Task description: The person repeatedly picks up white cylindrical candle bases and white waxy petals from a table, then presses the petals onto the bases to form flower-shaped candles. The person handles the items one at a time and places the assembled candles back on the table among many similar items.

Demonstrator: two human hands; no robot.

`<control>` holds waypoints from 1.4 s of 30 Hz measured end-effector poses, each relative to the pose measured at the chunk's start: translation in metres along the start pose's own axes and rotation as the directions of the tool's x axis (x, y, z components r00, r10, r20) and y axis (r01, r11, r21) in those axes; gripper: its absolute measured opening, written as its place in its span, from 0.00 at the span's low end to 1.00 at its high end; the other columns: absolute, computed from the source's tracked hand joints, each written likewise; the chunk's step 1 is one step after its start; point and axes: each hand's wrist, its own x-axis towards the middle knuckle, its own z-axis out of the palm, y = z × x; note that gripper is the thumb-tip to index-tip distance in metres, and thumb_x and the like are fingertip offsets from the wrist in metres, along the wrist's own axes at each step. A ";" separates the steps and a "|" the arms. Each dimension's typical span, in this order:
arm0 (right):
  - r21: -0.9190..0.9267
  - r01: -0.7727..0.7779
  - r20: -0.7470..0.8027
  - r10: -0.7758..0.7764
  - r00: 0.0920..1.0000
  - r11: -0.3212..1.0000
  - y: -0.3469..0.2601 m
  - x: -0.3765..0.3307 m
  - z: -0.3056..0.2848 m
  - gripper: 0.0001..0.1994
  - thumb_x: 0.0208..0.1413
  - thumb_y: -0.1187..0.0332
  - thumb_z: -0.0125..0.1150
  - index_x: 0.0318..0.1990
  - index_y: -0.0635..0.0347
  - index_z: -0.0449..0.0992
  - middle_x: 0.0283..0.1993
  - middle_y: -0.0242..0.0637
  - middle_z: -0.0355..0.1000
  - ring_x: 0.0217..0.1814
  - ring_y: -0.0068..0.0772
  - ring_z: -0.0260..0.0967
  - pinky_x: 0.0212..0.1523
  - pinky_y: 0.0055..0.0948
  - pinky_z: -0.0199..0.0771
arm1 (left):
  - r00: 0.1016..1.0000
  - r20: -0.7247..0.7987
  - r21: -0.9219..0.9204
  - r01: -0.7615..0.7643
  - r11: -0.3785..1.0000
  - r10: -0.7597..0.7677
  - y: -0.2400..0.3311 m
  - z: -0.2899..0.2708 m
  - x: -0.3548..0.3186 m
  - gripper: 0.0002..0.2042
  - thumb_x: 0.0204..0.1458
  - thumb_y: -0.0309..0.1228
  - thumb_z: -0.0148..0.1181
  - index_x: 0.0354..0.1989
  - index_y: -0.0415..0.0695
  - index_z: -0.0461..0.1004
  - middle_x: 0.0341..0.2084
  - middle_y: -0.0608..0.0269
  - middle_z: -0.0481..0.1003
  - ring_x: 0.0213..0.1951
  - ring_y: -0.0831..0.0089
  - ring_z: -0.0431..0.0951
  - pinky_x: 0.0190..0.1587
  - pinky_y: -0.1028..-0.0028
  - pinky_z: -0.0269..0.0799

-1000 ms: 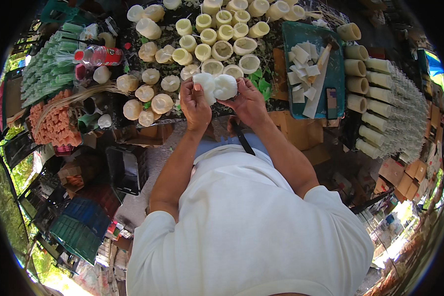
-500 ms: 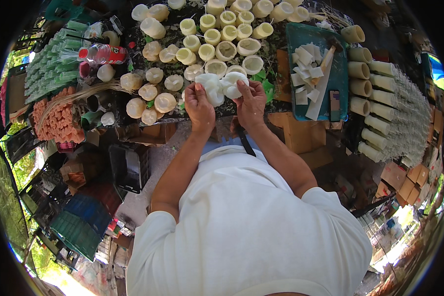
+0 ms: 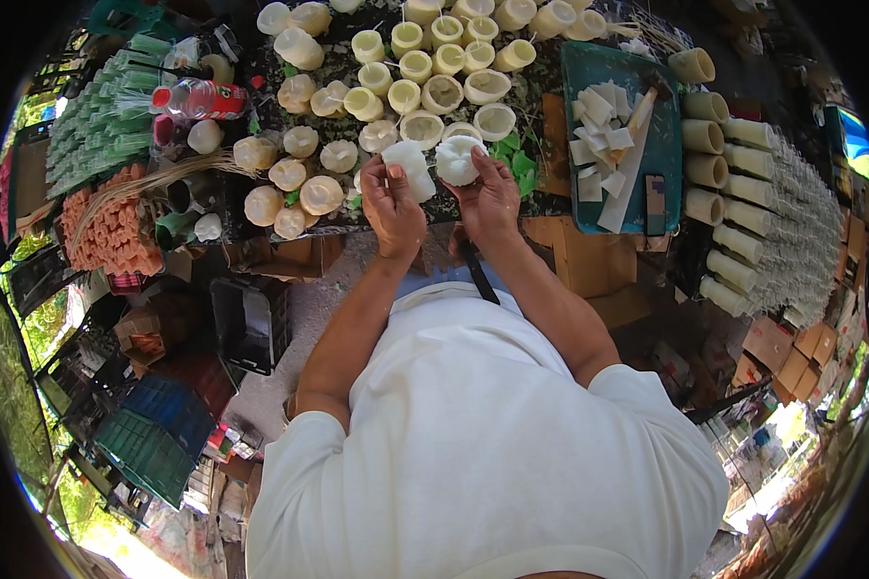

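One pale rounded piece (image 3: 410, 176) near twelve o'clock is being pinched by the left hand (image 3: 394, 217), one scalloped piece (image 3: 456, 162) just beside by the right hand (image 3: 490, 205); gentle pressure is probably protecting edges.

Longish white piece (image 3: 414, 168) in left grip (image 3: 395, 212), rounder white piece (image 3: 457, 162) in right grip (image 3: 490, 203).

A workshop, seemingly open-sided, with greenery (image 3: 10, 357) beyond its edge: rows of waxy cups (image 3: 415, 68) crowd a dark, littered worktop (image 3: 526, 98) with a tray (image 3: 589, 69) of cut white pieces (image 3: 600, 104); crates (image 3: 143, 449) and boxes (image 3: 763, 344) pile up around.
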 end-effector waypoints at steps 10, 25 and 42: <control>0.067 -0.080 -0.051 0.084 0.995 0.994 -0.007 0.006 -0.008 0.09 0.60 0.72 0.66 0.42 0.59 0.71 0.49 0.41 0.74 0.54 0.44 0.75 0.51 0.59 0.82 | 0.967 -0.058 -0.177 0.234 0.956 -0.248 -0.017 0.001 0.000 0.12 0.69 0.37 0.51 0.42 0.39 0.68 0.37 0.64 0.73 0.38 0.79 0.70 0.45 0.75 0.70; 0.060 -0.146 0.040 0.144 0.989 0.987 -0.012 0.011 -0.009 0.08 0.61 0.71 0.65 0.37 0.57 0.70 0.49 0.39 0.74 0.54 0.40 0.75 0.53 0.57 0.80 | 0.941 0.171 -0.670 0.329 0.665 -0.293 -0.013 -0.016 0.008 0.08 0.60 0.28 0.61 0.41 0.41 0.69 0.50 0.56 0.72 0.51 0.70 0.73 0.56 0.70 0.70; -0.067 -0.385 0.193 0.391 0.900 0.920 -0.035 -0.021 -0.013 0.06 0.64 0.67 0.62 0.43 0.57 0.73 0.54 0.42 0.73 0.59 0.46 0.73 0.56 0.64 0.77 | 0.712 0.677 0.043 0.214 0.976 -0.186 0.026 -0.044 0.034 0.20 0.39 0.23 0.65 0.46 0.44 0.78 0.50 0.56 0.74 0.54 0.63 0.74 0.59 0.66 0.69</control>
